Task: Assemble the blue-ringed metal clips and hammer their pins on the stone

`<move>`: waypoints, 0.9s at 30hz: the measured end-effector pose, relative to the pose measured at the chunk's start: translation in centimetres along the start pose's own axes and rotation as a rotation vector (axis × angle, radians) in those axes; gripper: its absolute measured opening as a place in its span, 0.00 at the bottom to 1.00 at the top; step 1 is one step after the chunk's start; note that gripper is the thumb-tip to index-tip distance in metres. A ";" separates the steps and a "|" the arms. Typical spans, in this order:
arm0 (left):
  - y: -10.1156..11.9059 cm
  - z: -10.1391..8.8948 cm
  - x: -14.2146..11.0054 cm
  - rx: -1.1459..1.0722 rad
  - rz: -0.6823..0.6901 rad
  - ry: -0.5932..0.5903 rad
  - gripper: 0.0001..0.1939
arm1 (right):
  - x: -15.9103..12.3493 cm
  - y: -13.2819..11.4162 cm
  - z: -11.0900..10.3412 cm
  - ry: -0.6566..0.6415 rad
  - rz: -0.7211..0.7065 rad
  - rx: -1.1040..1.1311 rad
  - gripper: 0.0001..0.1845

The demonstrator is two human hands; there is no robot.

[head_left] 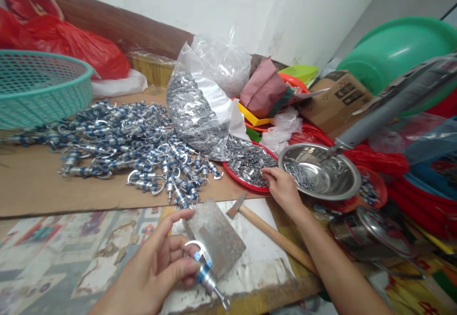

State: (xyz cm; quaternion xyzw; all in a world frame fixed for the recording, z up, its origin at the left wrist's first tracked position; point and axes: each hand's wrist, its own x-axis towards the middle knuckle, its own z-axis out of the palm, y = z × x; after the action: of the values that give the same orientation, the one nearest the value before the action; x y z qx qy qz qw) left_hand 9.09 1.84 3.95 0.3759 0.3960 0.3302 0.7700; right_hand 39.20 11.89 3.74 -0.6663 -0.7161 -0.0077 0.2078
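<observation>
My left hand [167, 258] grips a silver-and-blue metal hook [205, 272], with its curved arm up and its eyelet end pointing down to the right. It is held in front of a flat metal block [217, 236] lying on white paper. Over a red tray [233, 179] of small grey metal pieces [250, 160], my right hand [282, 186] has its thumb and fingers pinched together. Whatever is between those fingertips is too small to make out. A hammer [274, 234] with a wooden handle lies between the block and my right forearm.
A heap of similar hooks [124, 138] covers the cardboard at left, beside a teal basket [43, 86]. Behind the tray leans a clear bag [196, 110] of metal pieces. A steel bowl [335, 181] with pins stands right, under a grey bar [385, 105].
</observation>
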 end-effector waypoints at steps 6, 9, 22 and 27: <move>-0.1 -0.1 0.0 0.036 -0.007 -0.004 0.31 | 1.4 0.2 0.3 -0.177 -0.017 -0.042 0.10; -0.3 -0.2 -0.1 0.007 0.008 0.005 0.31 | 1.9 0.3 0.2 -0.202 0.005 -0.053 0.10; -0.1 0.0 0.0 0.011 0.005 -0.012 0.33 | 1.6 0.4 -0.1 -0.039 0.055 0.078 0.08; -0.2 0.3 -0.1 -0.038 0.022 0.040 0.33 | 0.3 -1.7 -1.4 -0.033 -0.019 0.246 0.13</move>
State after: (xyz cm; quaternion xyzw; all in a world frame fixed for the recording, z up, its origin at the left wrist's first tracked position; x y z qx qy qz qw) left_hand 9.34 1.58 3.93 0.3590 0.4009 0.3534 0.7652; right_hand 37.99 11.56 5.57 -0.6289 -0.7212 0.0894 0.2762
